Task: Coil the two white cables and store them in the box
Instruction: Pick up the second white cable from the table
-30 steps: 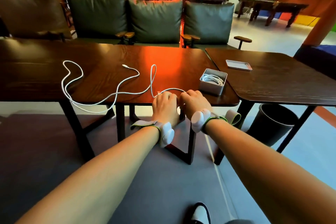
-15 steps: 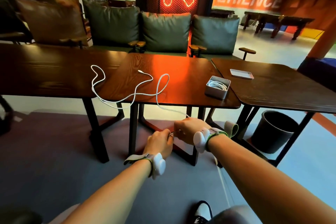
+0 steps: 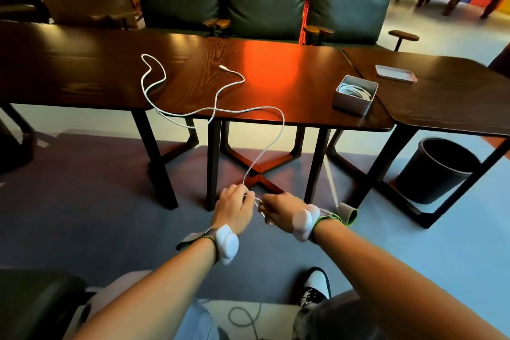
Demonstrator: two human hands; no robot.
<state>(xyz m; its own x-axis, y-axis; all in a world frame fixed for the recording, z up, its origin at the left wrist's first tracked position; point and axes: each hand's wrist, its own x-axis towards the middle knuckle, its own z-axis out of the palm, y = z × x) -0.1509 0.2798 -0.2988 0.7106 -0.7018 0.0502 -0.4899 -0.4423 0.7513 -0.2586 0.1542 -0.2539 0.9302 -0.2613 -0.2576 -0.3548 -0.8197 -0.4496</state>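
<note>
Both hands, left (image 3: pixel 234 208) & right (image 3: pixel 281 211), pinch white cable (image 3: pixel 269 146) end; no readable writing.

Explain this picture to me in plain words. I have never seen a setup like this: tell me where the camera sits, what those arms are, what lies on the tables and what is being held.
There is no machine here. A person wears a wide-angle camera on the head, so the one picture looks forward and down along their own bare arms. Each wrist carries a strapped-on white device.

The left hand and the right hand are low, in front of the tables, and both pinch the near end of a long white cable. The cable rises from the hands to the dark wooden table and snakes loosely across it, its far plug lying on the wood.

A small grey open box stands on the table to the right, with another white cable already coiled inside. Its flat grey lid, as it seems, lies on the neighbouring table. A black waste bin stands on the floor.
</note>
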